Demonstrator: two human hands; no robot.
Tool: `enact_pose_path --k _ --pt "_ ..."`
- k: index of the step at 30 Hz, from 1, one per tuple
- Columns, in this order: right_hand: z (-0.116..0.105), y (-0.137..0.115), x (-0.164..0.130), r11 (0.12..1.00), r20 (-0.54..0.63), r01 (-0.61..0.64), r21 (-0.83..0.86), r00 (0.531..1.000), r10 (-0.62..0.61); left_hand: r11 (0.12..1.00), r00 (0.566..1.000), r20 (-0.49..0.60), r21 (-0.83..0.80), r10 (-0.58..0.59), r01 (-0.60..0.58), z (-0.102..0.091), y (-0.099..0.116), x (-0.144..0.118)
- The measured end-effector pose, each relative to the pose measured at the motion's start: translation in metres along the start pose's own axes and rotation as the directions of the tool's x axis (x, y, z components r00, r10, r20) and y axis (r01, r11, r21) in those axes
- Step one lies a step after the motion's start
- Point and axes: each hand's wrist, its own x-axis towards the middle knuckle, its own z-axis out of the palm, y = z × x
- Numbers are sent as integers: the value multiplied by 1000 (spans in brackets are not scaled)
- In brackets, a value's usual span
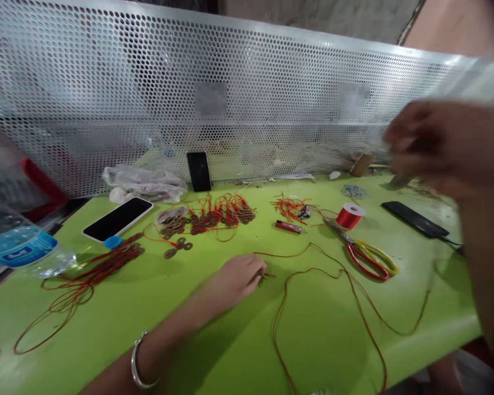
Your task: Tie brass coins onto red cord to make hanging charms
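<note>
I see the left hand (239, 277) pinching the red cord (313, 274) mid-table (230, 351); the right hand (440, 145), raised near the far right corner, looks curled, grip unclear through blur.

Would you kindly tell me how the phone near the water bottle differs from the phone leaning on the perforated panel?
The phone by the bottle lies flat on the green table; the leaning phone stands propped against the panel. The flat one shows a white edge; the propped one looks all black. Both screens are dark.
</note>
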Motion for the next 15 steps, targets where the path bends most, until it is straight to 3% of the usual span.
enact_pose_path --k 1,3,6,7,9,11,15 --pt "11 -6 -6 998 162 -5 68 987 -6 1000 1000 -5 7 -3 3 2 -2 1" --pt "46 -18 -28 995 429 50 81 900 -80 1000 999 -35 13 -28 28 2 -9 -1" --pt "105 -30 -66 980 633 198 -30 762 -135 996 989 -119 -11 -93 93 -2 -22 -6" --pt "120 -32 -77 968 657 246 -51 738 -153 993 981 -156 -28 -118 115 -4 -25 -7" --pt "143 -36 -92 951 642 300 -74 744 -185 985 955 -246 -73 -168 155 -8 -31 -8" --pt "157 -41 -102 922 634 388 -15 717 -292 975 911 -351 -122 -219 187 -12 -34 -7" --pt "177 -60 -116 797 646 558 229 525 -554 947 806 -500 -209 -316 242 -17 -35 -6"
